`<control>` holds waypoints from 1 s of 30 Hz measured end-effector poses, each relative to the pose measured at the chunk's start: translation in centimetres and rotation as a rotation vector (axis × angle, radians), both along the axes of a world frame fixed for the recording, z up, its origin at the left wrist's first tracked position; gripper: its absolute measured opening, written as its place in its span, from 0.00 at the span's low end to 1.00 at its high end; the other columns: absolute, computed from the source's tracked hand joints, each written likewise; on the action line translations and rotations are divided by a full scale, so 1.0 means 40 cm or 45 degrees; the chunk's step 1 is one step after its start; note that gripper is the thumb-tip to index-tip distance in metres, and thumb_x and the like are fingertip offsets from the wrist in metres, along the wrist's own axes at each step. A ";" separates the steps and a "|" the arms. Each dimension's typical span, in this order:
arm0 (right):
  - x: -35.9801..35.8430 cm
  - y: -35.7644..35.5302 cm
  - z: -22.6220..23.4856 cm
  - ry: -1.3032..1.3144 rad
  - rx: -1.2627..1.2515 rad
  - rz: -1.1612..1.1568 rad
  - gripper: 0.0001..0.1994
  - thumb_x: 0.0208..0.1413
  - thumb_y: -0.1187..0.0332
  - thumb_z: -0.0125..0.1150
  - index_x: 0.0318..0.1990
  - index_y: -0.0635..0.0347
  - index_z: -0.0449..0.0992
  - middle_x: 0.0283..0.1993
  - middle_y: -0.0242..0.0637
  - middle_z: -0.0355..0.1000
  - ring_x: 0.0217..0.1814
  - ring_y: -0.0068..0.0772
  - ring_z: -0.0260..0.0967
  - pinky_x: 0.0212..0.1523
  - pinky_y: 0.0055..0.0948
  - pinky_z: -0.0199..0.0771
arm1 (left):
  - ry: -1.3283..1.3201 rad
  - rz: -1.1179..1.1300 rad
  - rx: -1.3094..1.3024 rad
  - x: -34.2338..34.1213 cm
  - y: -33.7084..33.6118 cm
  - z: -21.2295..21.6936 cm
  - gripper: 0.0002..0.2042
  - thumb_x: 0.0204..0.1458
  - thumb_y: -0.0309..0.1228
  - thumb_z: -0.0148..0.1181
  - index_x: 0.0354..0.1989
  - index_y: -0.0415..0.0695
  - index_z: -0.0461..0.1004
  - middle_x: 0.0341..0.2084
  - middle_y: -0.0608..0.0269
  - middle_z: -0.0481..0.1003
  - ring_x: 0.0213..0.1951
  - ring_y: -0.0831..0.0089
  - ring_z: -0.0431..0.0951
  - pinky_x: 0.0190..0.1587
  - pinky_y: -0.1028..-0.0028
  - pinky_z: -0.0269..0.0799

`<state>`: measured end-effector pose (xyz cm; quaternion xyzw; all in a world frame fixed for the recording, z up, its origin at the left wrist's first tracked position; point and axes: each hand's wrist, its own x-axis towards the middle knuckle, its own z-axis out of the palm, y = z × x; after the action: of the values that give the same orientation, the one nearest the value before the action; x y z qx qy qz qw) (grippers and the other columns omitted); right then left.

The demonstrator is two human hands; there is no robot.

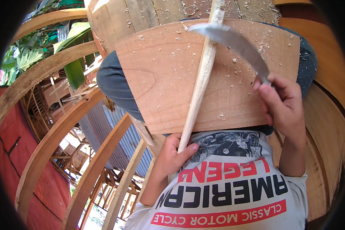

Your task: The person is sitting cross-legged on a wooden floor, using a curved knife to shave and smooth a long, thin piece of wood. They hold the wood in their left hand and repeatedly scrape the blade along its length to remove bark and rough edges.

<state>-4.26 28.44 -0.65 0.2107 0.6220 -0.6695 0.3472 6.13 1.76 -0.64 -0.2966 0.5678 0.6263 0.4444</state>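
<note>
A long, pale wooden stick (203,78) with whittled facets lies slantwise over a broad, curved-edged wooden board (157,50) on my lap. My left hand (171,156) is closed around the stick's near end, close to my shirt. In my right hand (283,105) is a knife (243,45) with a curved blade, its handle mostly hidden by my fingers. The blade reaches left above the far part of the stick, its tip slightly blurred. Whether the edge touches the wood I cannot tell.
Small wood shavings (220,115) are scattered over the board. My knees in dark trousers (119,82) support its sides. Planks (142,13) with more shavings lie beyond. Curving wooden rails (57,143) stand at the left, with corrugated metal sheets (113,126) below.
</note>
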 end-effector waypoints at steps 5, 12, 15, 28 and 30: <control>0.043 -0.010 -0.022 0.370 0.021 0.429 0.07 0.56 0.69 0.62 0.35 0.66 0.77 0.16 0.23 0.64 0.17 0.15 0.55 0.19 0.20 0.54 | -0.007 -0.026 -0.014 -0.001 -0.003 0.000 0.12 0.51 0.33 0.63 0.25 0.39 0.69 0.15 0.73 0.66 0.20 0.86 0.63 0.22 0.81 0.58; 0.075 -0.029 -0.046 0.617 -0.068 0.480 0.07 0.50 0.73 0.65 0.32 0.67 0.74 0.18 0.33 0.66 0.18 0.17 0.61 0.18 0.23 0.58 | 0.020 -0.056 -0.050 -0.009 -0.002 0.002 0.12 0.51 0.33 0.63 0.25 0.38 0.69 0.15 0.73 0.67 0.20 0.85 0.63 0.22 0.80 0.58; 0.046 -0.020 -0.007 0.435 0.151 0.572 0.06 0.50 0.73 0.64 0.31 0.66 0.73 0.19 0.41 0.67 0.19 0.28 0.66 0.21 0.28 0.62 | 0.047 -0.061 -0.058 0.004 0.001 -0.006 0.12 0.51 0.33 0.63 0.25 0.38 0.69 0.15 0.73 0.67 0.21 0.86 0.62 0.22 0.80 0.58; 0.086 -0.088 -0.015 1.058 0.774 0.863 0.21 0.47 0.54 0.67 0.23 0.59 0.64 0.19 0.43 0.64 0.20 0.46 0.67 0.21 0.37 0.65 | 0.117 -0.026 -0.035 0.005 0.006 -0.011 0.18 0.49 0.43 0.64 0.31 0.39 0.68 0.19 0.71 0.67 0.19 0.85 0.63 0.21 0.83 0.58; 0.084 -0.090 -0.016 1.135 0.871 0.885 0.20 0.48 0.51 0.65 0.22 0.57 0.66 0.17 0.39 0.65 0.18 0.41 0.67 0.19 0.34 0.65 | 0.129 -0.022 -0.085 0.000 0.017 -0.006 0.20 0.48 0.46 0.64 0.30 0.41 0.66 0.17 0.73 0.66 0.15 0.88 0.61 0.16 0.86 0.55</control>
<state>-0.91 24.83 -1.30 -0.2012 0.9156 -0.3061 0.1658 6.13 2.42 -0.90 -0.2744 0.6127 0.6172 0.4104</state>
